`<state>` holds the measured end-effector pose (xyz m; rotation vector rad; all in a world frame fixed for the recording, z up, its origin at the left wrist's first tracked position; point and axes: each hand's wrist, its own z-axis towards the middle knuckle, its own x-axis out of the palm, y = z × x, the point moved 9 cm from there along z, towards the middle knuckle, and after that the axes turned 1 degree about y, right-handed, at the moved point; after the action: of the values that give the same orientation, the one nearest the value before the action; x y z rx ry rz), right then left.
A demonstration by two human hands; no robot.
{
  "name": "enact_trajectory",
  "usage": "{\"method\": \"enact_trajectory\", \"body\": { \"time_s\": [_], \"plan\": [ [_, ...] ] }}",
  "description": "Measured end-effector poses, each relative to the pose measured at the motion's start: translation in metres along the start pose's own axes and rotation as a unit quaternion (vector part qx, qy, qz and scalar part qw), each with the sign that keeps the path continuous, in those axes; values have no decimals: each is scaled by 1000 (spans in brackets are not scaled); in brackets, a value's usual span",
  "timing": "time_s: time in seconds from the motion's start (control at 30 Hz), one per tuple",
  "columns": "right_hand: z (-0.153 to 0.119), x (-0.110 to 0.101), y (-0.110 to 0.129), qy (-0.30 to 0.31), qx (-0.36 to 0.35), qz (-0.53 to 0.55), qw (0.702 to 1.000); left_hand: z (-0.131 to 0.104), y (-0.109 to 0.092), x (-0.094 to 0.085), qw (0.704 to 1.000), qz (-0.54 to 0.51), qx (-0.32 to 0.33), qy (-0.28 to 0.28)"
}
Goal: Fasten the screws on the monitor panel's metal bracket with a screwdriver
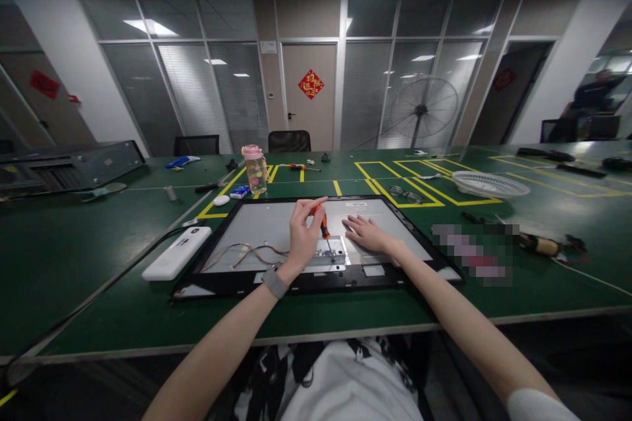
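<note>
A flat panel with a black frame and grey metal back (266,223) lies on the green table in front of me. My left hand (305,230) grips an orange and black screwdriver (324,225), held nearly upright, its tip down at a small metal plate with a circuit board (328,253) near the panel's front edge. My right hand (368,234) lies flat on the panel's back, right of the screwdriver, fingers spread. Thin coloured wires (251,251) run from the plate area towards the panel's left side.
A white power bank (178,254) lies left of the panel. Behind it stand a pink bottle (255,172) and a blue box (240,192). Glasses (405,195), a white basket (490,184) and a cylindrical tool (540,245) are to the right. A cable crosses the left side.
</note>
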<state>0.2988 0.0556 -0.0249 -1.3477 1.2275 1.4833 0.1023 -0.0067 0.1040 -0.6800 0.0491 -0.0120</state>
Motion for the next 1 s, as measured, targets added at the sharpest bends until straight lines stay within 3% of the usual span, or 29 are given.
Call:
{"method": "enact_trajectory", "body": {
  "time_s": [0.13,0.33,0.7,0.87,1.0],
  "plan": [
    [0,0,0,-2,0,1,1000,1,4,2,999,-41,-23,12],
    [0,0,0,-2,4,0,1000,1,2,-1,1000,-9,-6,-3],
    [-1,0,0,-9,0,-3,1000,0,10,7,991,-114,-64,23],
    [-2,-2,1,-8,0,0,1000,0,5,1,1000,-20,-13,8],
    [-3,-3,2,-9,-3,6,1000,0,1,1,1000,-10,7,20]
  ]
}}
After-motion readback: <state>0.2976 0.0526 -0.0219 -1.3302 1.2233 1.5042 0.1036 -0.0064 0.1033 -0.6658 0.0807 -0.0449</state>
